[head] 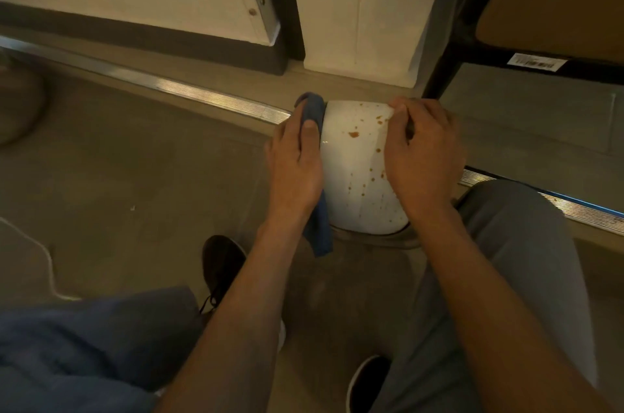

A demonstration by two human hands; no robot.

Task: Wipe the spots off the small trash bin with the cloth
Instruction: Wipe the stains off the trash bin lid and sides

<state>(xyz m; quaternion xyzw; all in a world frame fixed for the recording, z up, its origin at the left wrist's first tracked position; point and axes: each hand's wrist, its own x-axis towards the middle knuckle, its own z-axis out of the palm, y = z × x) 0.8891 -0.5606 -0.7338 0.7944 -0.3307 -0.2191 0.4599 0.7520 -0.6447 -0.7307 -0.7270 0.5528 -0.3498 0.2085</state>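
Note:
A small white trash bin [351,169] stands on the floor in front of me, its near side speckled with several orange-brown spots. My left hand [295,164] presses a blue cloth [319,226] flat against the bin's left side; the cloth sticks out above my fingers and hangs below my wrist. My right hand [423,149] grips the bin's upper right rim with curled fingers. The bin's left and right sides are hidden behind my hands.
A metal threshold strip [189,91] runs across the floor behind the bin. White door panels and a dark frame [290,7] rise beyond it. A black shelf leg [442,74] stands at right. My knees and dark shoes [221,264] are below.

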